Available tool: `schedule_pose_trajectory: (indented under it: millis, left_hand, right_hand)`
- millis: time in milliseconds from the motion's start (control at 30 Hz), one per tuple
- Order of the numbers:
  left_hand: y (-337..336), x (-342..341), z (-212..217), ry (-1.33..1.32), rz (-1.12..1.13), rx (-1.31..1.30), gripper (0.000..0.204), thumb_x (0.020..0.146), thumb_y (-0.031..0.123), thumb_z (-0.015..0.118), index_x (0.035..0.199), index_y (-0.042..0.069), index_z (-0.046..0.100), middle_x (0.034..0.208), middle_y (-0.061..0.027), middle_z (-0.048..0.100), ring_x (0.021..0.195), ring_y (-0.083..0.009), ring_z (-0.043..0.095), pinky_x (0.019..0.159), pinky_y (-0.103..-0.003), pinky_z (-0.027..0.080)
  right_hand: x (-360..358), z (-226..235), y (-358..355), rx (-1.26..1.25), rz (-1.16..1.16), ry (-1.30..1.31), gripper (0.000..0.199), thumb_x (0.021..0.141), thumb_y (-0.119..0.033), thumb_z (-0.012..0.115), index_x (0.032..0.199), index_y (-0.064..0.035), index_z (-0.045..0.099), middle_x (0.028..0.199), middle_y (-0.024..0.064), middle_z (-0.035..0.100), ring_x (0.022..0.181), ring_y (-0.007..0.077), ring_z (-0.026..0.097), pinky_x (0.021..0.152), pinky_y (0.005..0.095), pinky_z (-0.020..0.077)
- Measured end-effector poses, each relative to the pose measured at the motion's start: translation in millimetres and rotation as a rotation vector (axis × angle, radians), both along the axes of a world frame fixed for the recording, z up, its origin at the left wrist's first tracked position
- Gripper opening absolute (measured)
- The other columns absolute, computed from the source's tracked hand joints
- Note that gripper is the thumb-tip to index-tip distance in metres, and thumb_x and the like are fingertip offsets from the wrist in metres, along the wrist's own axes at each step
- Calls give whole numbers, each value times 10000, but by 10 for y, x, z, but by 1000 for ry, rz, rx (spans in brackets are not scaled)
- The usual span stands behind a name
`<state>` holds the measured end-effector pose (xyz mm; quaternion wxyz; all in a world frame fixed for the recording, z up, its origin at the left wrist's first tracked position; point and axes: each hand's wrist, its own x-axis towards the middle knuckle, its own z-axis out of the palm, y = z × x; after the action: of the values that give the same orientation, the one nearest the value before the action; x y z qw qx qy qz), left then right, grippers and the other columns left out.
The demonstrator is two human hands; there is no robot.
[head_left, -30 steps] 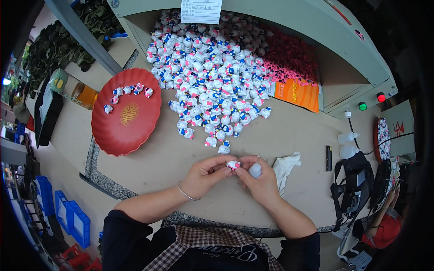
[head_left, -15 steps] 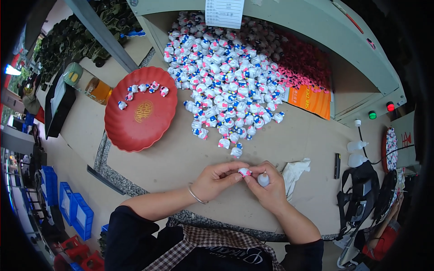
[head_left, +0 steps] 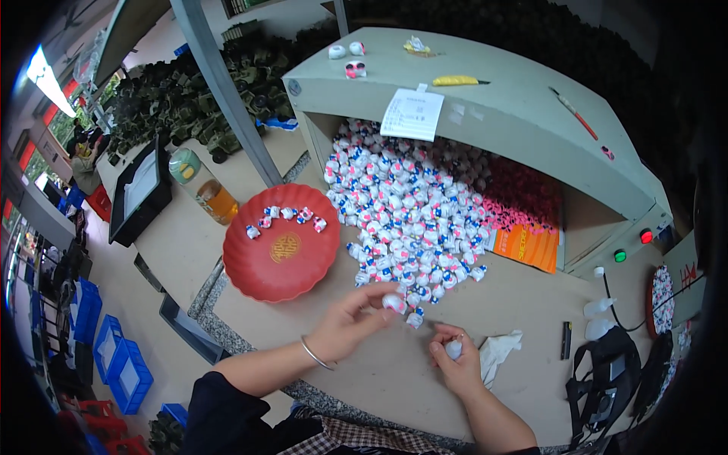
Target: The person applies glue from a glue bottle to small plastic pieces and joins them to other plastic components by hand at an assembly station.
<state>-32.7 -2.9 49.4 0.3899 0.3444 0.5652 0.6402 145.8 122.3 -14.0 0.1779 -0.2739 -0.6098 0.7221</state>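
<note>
The left hand (head_left: 353, 322) pinches a small toy (head_left: 394, 304) near the pile (head_left: 409, 216). The right hand (head_left: 462, 365) grips a bottle (head_left: 453, 349). Bare worktop (head_left: 379, 371) lies between the arms (head_left: 265, 368).

left hand (head_left: 350, 327) pinches white figurine (head_left: 394, 303) | right hand (head_left: 460, 367) grips small bottle (head_left: 453, 349) | red plate (head_left: 254, 271) bears small figurines (head_left: 305, 216) | white cloth (head_left: 499, 353) near right hand

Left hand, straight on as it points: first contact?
Likely the near-edge figurines of the white pile, just past the held figurine in the left hand; any height gap is unclear.
</note>
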Motion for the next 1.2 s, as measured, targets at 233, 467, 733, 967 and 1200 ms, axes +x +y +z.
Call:
schedule_pose_trajectory:
  millis: [233, 467, 733, 967, 1200]
  left_hand:
    - [487, -1453, 1045, 1043, 712, 291, 243, 787, 83, 567, 1020, 17, 545, 936, -93, 540, 873, -173, 534, 768, -267, 423]
    - [1124, -2124, 1465, 1232, 790, -50, 276, 766, 165, 587, 1006, 29, 571, 918, -143, 584, 861, -264, 559, 781, -331, 431]
    - [845, -1468, 1066, 1107, 653, 366, 242, 768, 65, 576, 1000, 13, 535, 892, -84, 552, 782, -161, 553, 715, -259, 439]
    - [87, -424, 38, 1346, 46, -291, 273, 774, 166, 574, 1018, 62, 506, 992, -112, 509, 827, -250, 564, 646, -335, 481]
    - [84, -317, -394, 1328, 81, -516, 333, 747, 234, 611, 1013, 65, 503, 942, -101, 493, 787, -261, 550, 609, -333, 472]
  right_hand:
    - [1, -23, -28, 51, -4, -43, 286, 790, -81, 586, 1056, -15, 503, 766, 9, 541, 598, 53, 503, 521, 194, 431]
    - [-6, -12, -11, 62, 8, -65, 281, 794, -82, 583, 1055, -19, 500, 766, 6, 536, 604, 58, 508, 524, 198, 440]
    - [-8, -14, 51, -15, 18, -31, 388, 799, -22, 540, 1153, -22, 382, 865, 41, 515, 752, 90, 532, 608, 217, 468]
    - [59, 58, 61, -70, -54, 30, 394, 819, 14, 457, 1189, -19, 327, 1036, 97, 492, 954, 174, 519, 777, 309, 461]
    - [59, 17, 68, -74, -23, 11, 359, 852, -34, 460, 1192, -13, 351, 1050, 94, 501, 944, 163, 526, 754, 291, 473]
